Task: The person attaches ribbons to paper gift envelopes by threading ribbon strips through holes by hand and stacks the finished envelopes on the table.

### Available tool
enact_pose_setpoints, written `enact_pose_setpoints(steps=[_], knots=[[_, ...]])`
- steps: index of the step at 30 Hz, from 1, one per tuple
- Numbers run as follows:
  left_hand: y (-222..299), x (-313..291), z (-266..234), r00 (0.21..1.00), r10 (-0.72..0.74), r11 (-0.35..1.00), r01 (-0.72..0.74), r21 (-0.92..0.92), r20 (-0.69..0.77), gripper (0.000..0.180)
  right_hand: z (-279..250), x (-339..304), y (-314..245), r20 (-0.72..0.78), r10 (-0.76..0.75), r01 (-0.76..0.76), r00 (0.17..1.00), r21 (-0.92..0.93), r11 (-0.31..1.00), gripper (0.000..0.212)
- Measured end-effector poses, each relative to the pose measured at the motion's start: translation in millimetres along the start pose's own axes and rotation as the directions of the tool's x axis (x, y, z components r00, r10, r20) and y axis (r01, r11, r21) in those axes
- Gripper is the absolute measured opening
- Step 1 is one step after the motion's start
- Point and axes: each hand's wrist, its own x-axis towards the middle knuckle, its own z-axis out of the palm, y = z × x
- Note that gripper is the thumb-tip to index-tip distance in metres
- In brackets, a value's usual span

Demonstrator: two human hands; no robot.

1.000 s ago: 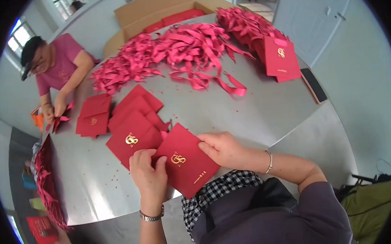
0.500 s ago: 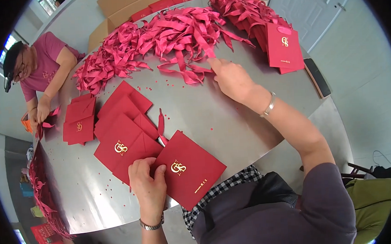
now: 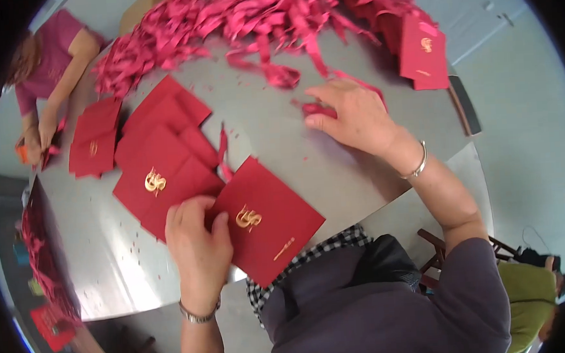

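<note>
My left hand (image 3: 199, 246) grips the left edge of a flat red paper bag (image 3: 285, 225) with a gold emblem, its thumb over the front. The bag overhangs the table's front edge. My right hand (image 3: 356, 117) is curled, with a pink ribbon (image 3: 320, 109) between thumb and fingers; part of the ribbon trails behind the hand. Beyond my left hand lies a fanned stack of red bags (image 3: 164, 145). One bag's ribbon (image 3: 223, 151) sticks out between the stack and the held bag.
A big heap of pink ribbons (image 3: 259, 13) lies along the far side. Ribboned red bags (image 3: 423, 51) stand at the far right beside a dark, flat oblong object (image 3: 464, 106). Another person (image 3: 62, 60) works at the left, near a smaller bag stack (image 3: 96, 139). More bags (image 3: 48, 262) line the left edge.
My right hand has drawn a ribbon out of the heap and come nearer, to the right. The left hand still holds the bag. The view has shifted slightly.
</note>
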Motion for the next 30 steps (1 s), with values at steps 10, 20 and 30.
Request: enact_pose_setpoints(steps=[10,20,30], knots=[[-0.8,1.9,0.8,0.987,-0.147,0.939,0.161,-0.303,0.067,0.026,-1.3,-14.0,-74.2,0.218,0.285,-0.357,0.933,0.480,0.801,0.013],[3.3,-1.3,12.7,0.996,0.076,0.989,-0.081,-0.122,-0.045,0.026,34.6,-31.0,-120.1,0.154,0.109,-0.176,0.982,0.536,0.826,0.010],[-2.6,-9.5,18.6,0.999,0.009,0.965,0.002,-0.262,0.042,0.031,51.5,-34.9,-126.1,-0.009,0.042,-0.036,0.999,0.388,0.921,0.020]])
